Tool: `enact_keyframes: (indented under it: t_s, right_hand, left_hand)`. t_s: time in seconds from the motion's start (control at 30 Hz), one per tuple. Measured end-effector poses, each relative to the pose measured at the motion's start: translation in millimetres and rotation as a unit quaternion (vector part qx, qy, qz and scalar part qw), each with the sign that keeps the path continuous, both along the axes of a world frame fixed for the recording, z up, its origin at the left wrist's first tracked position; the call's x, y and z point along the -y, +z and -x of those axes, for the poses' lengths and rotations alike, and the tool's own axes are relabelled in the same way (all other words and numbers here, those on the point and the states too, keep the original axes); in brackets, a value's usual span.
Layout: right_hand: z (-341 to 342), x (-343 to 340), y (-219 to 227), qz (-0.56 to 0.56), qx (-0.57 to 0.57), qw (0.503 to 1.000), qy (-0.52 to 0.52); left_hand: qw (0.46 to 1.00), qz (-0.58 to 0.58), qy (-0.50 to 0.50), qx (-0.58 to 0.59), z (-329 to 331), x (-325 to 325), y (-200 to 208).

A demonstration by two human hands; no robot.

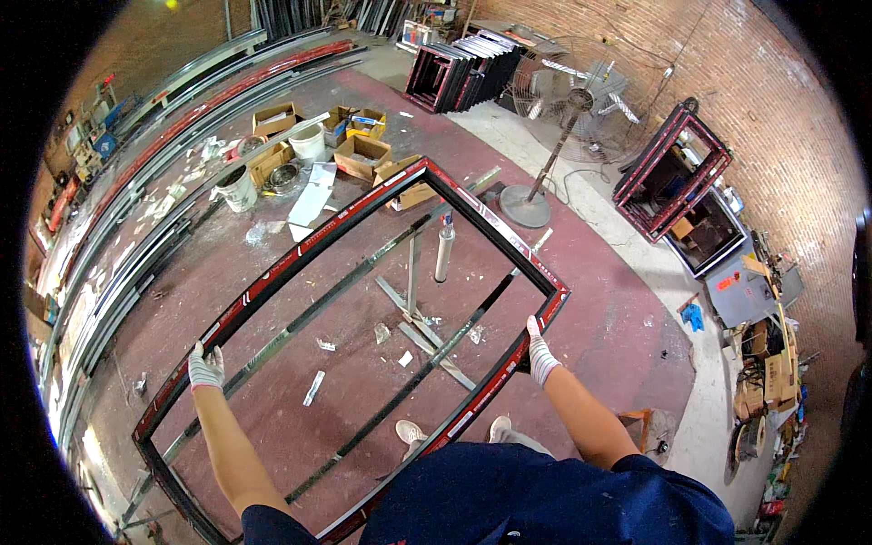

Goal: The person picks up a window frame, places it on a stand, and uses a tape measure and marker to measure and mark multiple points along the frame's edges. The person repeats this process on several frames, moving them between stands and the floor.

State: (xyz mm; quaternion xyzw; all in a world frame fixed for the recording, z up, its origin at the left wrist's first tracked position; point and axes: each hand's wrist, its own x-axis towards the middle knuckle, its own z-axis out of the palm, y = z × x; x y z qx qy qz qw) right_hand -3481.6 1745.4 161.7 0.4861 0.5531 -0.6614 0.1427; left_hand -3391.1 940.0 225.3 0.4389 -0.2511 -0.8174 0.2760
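A large rectangular window frame (304, 242), black with red film strips along its sides, spans the middle of the head view at a slant. My left hand (206, 367), in a pale glove, is closed on its far long side toward the left. Close to the right corner, my gloved right hand (540, 352) grips the near long side; part of its fingers is hidden by the frame. Beneath the frame run two long bars of a stand (400, 391). Through the opening shows an upright pale tube (444, 250) with a blue and red top.
Cardboard boxes (361, 156) and white buckets (238, 189) stand beyond the frame. A pedestal fan (525, 207) is at the far right, with stacked frames (674, 173) near the brick wall. Long metal profiles (136, 300) lie along the left. Scraps litter the red floor.
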Motion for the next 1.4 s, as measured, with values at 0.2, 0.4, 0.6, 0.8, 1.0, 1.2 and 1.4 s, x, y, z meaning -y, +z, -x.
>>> enact_keyframes:
  t_s: [0.2, 0.4, 0.6, 0.8, 1.0, 1.2, 1.4]
  right_hand:
    - [7.5, 50.0, 34.0, 0.007, 0.008, 0.999, 0.049]
    - [-2.4, 60.1, 39.7, -0.066, 0.036, 0.997, 0.023]
    - [-9.9, 52.3, 29.8, -0.095, 0.034, 0.993, 0.055]
    - [-28.9, 98.0, 26.3, -0.094, -0.075, 0.985, 0.127]
    - [-48.2, 80.5, 11.0, -0.011, -0.061, 0.978, 0.198]
    - [-47.9, 61.5, 2.5, -0.027, -0.048, 0.986, 0.159]
    - [-45.7, 42.8, -15.9, -0.003, -0.073, 0.979, 0.188]
  left_hand:
    - [1.000, -0.012, -0.012, -0.018, 8.3, 37.1, -59.8]
    - [0.992, 0.005, -0.129, 0.001, 5.8, 21.1, -75.4]
    - [0.992, 0.037, -0.123, 0.014, 17.1, 5.5, -80.4]
    - [0.984, 0.019, -0.118, -0.135, -11.5, 50.0, -119.3]
    - [0.935, 0.267, -0.041, 0.231, -9.8, -21.7, -57.3]
    - [0.634, 0.543, -0.492, 0.248, -86.8, -247.1, 47.3]
    - [0.522, 0.570, -0.582, 0.251, -182.3, -426.1, 45.1]
